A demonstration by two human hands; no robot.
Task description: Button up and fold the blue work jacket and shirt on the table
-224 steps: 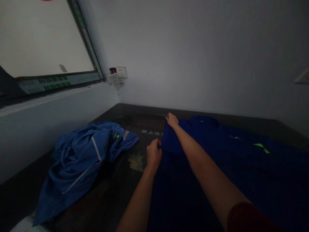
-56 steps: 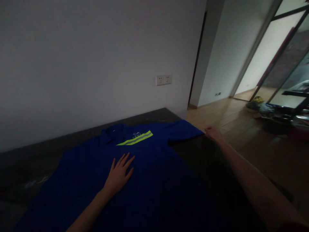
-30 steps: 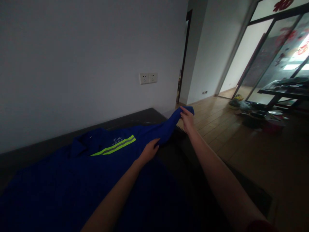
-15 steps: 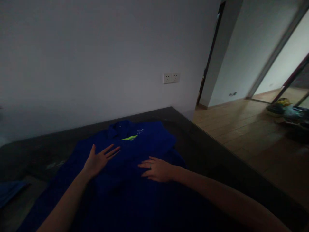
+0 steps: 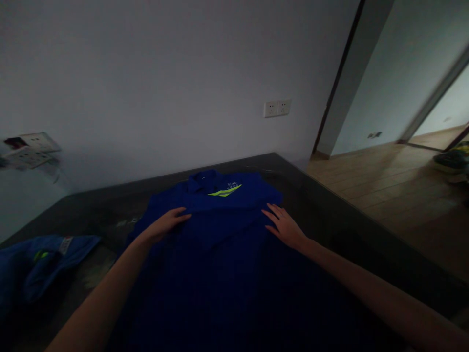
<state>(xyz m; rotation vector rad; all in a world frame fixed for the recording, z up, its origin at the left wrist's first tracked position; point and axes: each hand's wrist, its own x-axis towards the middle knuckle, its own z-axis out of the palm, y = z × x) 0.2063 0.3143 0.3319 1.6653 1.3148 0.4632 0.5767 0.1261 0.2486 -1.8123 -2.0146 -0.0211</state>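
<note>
Dark blue shirt (image 5: 223,244) lies spread front-up on the dark table (image 5: 322,210), with its collar (image 5: 201,179) toward the wall and its right side apparently folded in over the body (the dim light makes the layers hard to read). Your left hand (image 5: 166,224) rests open and palm-down on the cloth just below the collar. Your right hand (image 5: 286,228) lies flat at the shirt's right edge, fingers outstretched, gripping nothing.

To press the cloth well, I judge, you use flat palms and even weight. You work from the middle outward, so the layers do not slide and the neon stripe (image 5: 224,191) sits square. Pinching or dragging would likely rumple the fold.

A second, lighter blue garment (image 5: 32,264) sits crumpled at the table's left end, well apart from your hands. Wall sockets (image 5: 277,108) are set into the wall behind, and a wood floor (image 5: 384,181) runs off past the doorway on the right. The likeliest nuisance is the table's right edge, near your right hand, where loose cloth could slip over.
</note>
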